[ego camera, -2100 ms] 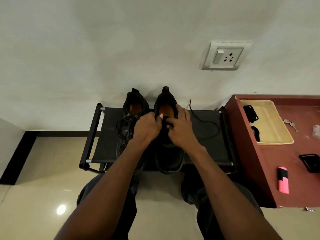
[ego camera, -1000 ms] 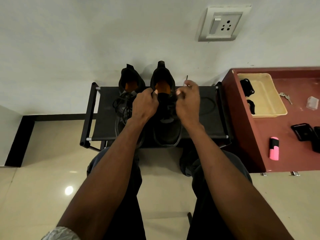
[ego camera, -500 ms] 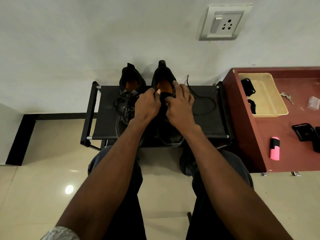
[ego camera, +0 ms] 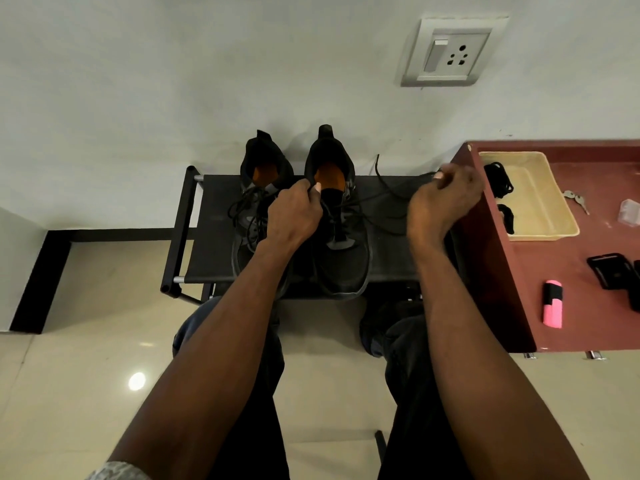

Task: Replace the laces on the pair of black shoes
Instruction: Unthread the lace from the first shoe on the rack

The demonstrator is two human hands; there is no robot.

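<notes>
my right hand [ego camera: 445,202] has its fingers [ego camera: 441,174] curled tight around a black lace [ego camera: 374,199], held out to the right, near the edge of the red bench [ego camera: 571,306]. the lace runs taut from there back to the right shoe [ego camera: 341,244]. my left hand [ego camera: 294,216] is also closed, fingers pinching at the top of that shoe's tongue by the upper eyelets, though i can't tell if it holds lace or just the tongue.

both black shoes stand side by side on the dark shoe rack [ego camera: 207,244], heels to the wall. the left shoe [ego camera: 256,209] has a loose tangle of lace over its front, partly behind my forearm.

my judgement: i'm midway on the right shoe, drawing lace through near the top rows; whether this is old lace going out or new going in, i can't say. the left shoe looks unfinished. more black laces [ego camera: 498,181] lie in the yellow tray [ego camera: 550,216] on the bench, so a fair share is probably left.
</notes>
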